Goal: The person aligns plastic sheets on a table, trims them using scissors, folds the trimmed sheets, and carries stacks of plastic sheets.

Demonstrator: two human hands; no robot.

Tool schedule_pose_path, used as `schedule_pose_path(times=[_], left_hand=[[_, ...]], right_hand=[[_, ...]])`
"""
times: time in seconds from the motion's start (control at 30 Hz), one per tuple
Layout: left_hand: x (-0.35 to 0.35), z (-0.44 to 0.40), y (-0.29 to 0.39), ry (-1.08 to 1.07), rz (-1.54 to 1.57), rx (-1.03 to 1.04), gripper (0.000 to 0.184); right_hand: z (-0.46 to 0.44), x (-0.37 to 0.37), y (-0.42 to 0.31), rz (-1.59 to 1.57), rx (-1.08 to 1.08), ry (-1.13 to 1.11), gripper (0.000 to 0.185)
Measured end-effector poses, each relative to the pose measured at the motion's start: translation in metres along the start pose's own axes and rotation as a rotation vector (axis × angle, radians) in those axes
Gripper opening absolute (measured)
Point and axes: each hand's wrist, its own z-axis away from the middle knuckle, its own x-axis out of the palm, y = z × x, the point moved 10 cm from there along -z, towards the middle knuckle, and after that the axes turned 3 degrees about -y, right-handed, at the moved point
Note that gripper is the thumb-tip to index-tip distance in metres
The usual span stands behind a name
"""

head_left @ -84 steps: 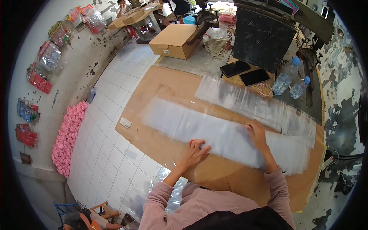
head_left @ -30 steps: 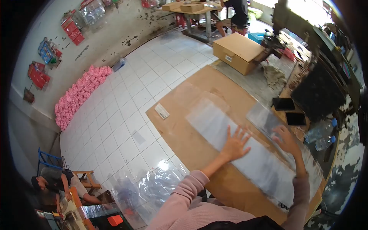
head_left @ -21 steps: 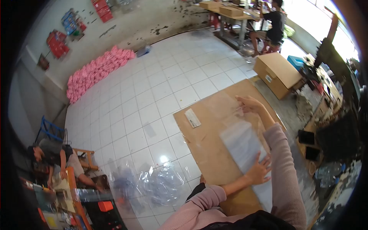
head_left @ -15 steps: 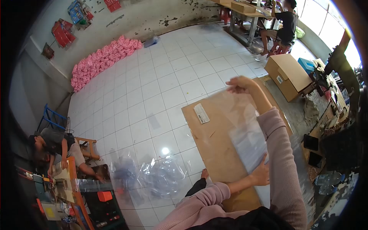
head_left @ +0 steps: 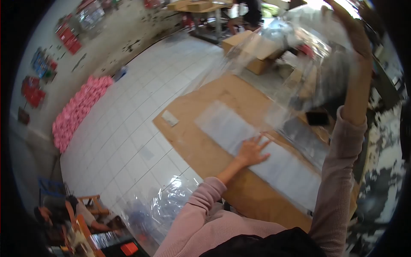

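Note:
My left hand [head_left: 253,150] lies with fingers spread on a long stack of clear plastic sheets [head_left: 284,182]. The stack rests on a brown cardboard-covered work surface [head_left: 184,113]. Raised high at the upper right is my right hand [head_left: 353,32], blurred, its fingers closed on a clear plastic sheet [head_left: 295,47]. That sheet billows out to the left and down over the far side of the board. Its lower edge hangs near the stack. Some of the right fingers are hidden by blur and the frame edge.
A white label [head_left: 170,118] is on the board's far left corner. Cardboard boxes [head_left: 257,64] stand beyond it. Loose clear plastic [head_left: 167,201] lies on the tiled floor. Pink bundles [head_left: 79,109] line the wall. One person [head_left: 81,210] sits lower left, another [head_left: 250,15] at the far table.
My right hand has swung up and to the right, lifting the clear sheet into the air. My left hand now lies spread on the stack. The view has turned rightward.

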Motion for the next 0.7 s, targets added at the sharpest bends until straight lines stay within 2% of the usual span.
schedule_pose_path(times=[0.03,0.07,0.13,0.17,0.23,0.3,0.33,0.4,0.47,0.53,0.6,0.7], left_hand=[[0.008,0.0,-0.003,-0.115,0.074,-0.062,0.061],[0.002,0.001,0.0,-0.11,0.043,-0.071,0.059],[-0.004,0.0,0.003,0.015,-0.057,-0.023,0.057],[-0.006,-0.003,0.007,0.002,-0.064,0.051,0.059],[0.0,-0.008,-0.02,0.128,0.124,-0.001,0.061],[0.001,-0.004,-0.012,0.156,-0.084,0.198,0.065],[0.001,-0.007,-0.016,0.127,0.011,0.117,0.065],[-0.004,-0.008,-0.017,0.071,0.193,-0.062,0.064],[-0.012,-0.007,-0.011,0.106,0.301,-0.017,0.061],[-0.017,-0.005,-0.002,0.113,0.345,0.028,0.058],[-0.02,-0.003,0.01,0.086,0.324,0.085,0.055],[-0.012,0.0,0.003,0.019,-0.097,0.204,0.056]], right_hand=[[0.037,-0.02,-0.019,0.06,-0.02,0.045,0.058],[0.073,-0.038,-0.036,0.126,-0.031,0.088,0.059],[0.15,-0.07,-0.065,0.269,-0.03,0.173,0.062],[0.189,-0.084,-0.076,0.337,-0.015,0.216,0.063],[0.267,-0.111,-0.092,0.449,0.033,0.302,0.067],[0.345,-0.138,-0.094,0.499,0.1,0.398,0.071],[0.384,-0.151,-0.089,0.491,0.132,0.443,0.072],[0.469,-0.189,-0.068,0.415,0.206,0.553,0.064],[0.538,-0.217,-0.045,0.439,0.269,0.611,0.058],[0.567,-0.217,-0.013,0.429,0.389,0.744,0.042],[0.591,-0.223,0.036,0.472,0.745,0.71,0.038],[0.573,-0.196,0.079,0.748,0.903,0.425,0.04]])
